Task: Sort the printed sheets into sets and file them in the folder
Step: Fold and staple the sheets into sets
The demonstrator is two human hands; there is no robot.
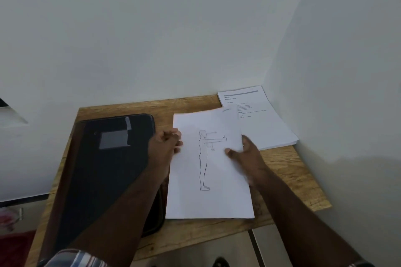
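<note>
Two lots of paper are lying on the wooden bench: one stack of printed sheets sitting in the far right corner against the two walls, text side up, and one sheet with a line drawing of a standing figure nearer the person, overlapping the stack's near left corner. How many sheets are lying under the drawing cannot be told. One black folder is lying closed on the left half of the bench, just beside the drawing sheet's left edge; nothing is showing inside it.

The left hand is curling its fingers at the upper left edge of the drawing sheet, apparently pinching it. The right hand is gripping the sheet's right edge, thumb lying on top of the paper, fingers behind.

The sheet's near edge is reaching close to the bench's front edge. Bare wood is showing to the right of the sheet and along the front.
</note>
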